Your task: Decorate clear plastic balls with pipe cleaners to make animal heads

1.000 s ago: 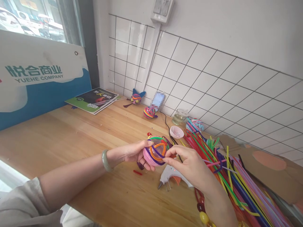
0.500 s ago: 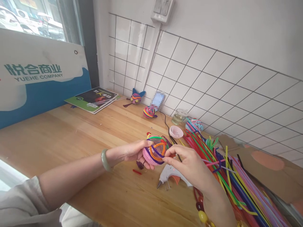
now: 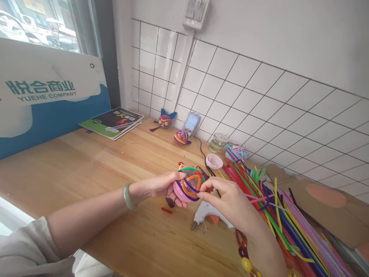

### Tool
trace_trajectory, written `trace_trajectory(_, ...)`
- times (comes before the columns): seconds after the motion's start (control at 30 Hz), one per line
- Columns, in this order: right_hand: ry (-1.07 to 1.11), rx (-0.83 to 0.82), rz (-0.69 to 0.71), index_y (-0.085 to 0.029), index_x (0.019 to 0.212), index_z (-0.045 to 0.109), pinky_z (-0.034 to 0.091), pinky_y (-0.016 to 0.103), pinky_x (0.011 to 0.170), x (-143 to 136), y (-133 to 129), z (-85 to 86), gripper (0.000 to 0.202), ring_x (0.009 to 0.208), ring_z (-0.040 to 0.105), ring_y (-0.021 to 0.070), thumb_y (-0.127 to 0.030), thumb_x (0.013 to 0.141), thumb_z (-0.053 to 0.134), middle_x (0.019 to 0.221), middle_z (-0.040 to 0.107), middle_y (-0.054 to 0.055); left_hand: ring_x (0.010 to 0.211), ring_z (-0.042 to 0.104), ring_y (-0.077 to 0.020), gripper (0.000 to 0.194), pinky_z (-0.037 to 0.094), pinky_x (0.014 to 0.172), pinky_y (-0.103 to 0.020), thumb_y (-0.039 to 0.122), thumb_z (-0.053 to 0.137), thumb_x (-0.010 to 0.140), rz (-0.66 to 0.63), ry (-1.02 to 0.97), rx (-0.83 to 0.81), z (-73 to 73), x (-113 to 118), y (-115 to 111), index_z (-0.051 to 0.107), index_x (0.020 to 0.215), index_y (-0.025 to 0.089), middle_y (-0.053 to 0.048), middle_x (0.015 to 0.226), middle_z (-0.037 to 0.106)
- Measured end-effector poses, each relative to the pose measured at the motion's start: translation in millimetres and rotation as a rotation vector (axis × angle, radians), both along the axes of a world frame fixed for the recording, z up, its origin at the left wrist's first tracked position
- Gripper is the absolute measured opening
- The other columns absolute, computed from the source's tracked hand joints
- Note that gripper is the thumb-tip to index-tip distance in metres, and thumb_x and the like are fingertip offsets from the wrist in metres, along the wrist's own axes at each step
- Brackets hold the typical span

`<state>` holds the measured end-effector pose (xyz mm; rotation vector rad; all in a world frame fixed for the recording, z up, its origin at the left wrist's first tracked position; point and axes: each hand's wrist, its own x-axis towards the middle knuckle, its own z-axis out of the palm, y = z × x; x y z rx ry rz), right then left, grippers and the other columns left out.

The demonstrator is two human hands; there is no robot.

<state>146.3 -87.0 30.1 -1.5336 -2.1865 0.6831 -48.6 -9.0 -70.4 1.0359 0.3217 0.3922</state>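
Note:
A round ornament wrapped in pink, purple, orange and green pipe cleaners is held above the wooden table. My left hand cradles it from the left, thumb on top and fingers beneath. At its right side, my right hand pinches the end of a purple pipe cleaner against the ball. A white glue gun lies just below my right hand, which partly covers it. A dark red tassel hangs under the ball, and a short red piece lies on the table.
Many colourful pipe cleaners lie at the right beside cardboard. Farther back are a pink bowl, a glass jar, a phone, two finished ornaments and booklets. A black cable runs behind the ball.

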Motion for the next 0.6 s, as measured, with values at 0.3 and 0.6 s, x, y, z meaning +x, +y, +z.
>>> trace_trajectory(0.3,-0.004,-0.011,-0.013,-0.023,0.077,0.065,0.045,0.026,0.068,-0.2,-0.9,0.7,0.015,0.076,0.059,0.0154,-0.032,0.088,0.059,0.082,0.067,-0.001,0.053,0.064,-0.0162,0.065,0.051,0.055,-0.027,0.073,0.052,0.073,-0.010,0.023,0.016,-2.1,-0.5,0.8,0.070,0.083,0.011,-0.010,0.068,0.071)
trace_trajectory(0.6,-0.007,-0.012,-0.010,-0.023,0.078,0.065,0.046,0.026,0.066,-1.2,-0.7,1.1,0.016,0.075,0.061,0.0162,-0.033,0.088,0.058,0.084,0.068,0.001,0.049,0.063,-0.0152,0.068,0.049,0.051,-0.025,0.075,0.053,0.071,-0.011,0.024,0.000,-1.9,0.2,1.0,0.070,0.082,0.011,-0.009,0.066,0.071)
